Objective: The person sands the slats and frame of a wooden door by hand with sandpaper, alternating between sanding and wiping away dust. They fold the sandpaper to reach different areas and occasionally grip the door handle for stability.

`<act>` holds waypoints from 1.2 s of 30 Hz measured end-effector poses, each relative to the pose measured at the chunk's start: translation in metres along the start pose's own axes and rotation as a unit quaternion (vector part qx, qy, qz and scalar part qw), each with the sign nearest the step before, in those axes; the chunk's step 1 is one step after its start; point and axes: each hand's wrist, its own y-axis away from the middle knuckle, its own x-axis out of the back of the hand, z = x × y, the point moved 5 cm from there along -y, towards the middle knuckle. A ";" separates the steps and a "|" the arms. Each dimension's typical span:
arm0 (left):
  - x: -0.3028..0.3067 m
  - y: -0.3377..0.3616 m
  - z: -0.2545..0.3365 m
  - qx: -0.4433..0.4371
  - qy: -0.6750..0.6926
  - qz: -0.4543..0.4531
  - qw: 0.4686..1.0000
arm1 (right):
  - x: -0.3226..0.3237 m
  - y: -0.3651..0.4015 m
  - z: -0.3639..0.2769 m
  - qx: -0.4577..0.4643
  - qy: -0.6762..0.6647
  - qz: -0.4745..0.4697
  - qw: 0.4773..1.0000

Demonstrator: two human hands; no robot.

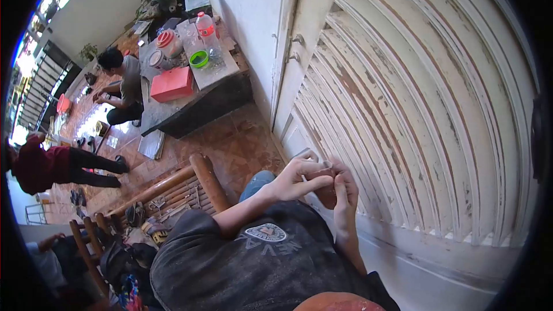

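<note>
My left hand [305, 177] and my right hand [344, 191] meet in front of my chest, fingertips pinched together. Between them is a small bent brown sheet that looks like sandpaper [326, 197], mostly covered by my fingers. Both thumbs press near its upper edge. Just beyond my hands stands a louvred white wooden door [397, 109], its slats worn and streaked with brown where paint is gone. The hands are apart from the slats.
A dusty table [216, 75] bears a red box [172, 84], a green bowl [199, 59], a plastic bottle [206, 26] and tubs. A bamboo bench [208, 184] stands at my left. One person [124, 83] squats beyond; another [49, 167] stands farther left.
</note>
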 end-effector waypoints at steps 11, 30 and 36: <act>0.079 0.011 -0.019 0.144 -0.025 0.146 0.978 | -0.044 -0.047 0.024 -0.144 -0.123 -0.057 0.980; 0.231 -0.142 -0.095 -0.011 0.060 0.047 0.997 | -0.175 -0.167 0.007 0.221 0.230 0.172 0.932; 0.223 -0.156 -0.120 0.055 0.068 -0.042 0.995 | -0.181 -0.171 -0.007 0.425 0.320 0.354 0.769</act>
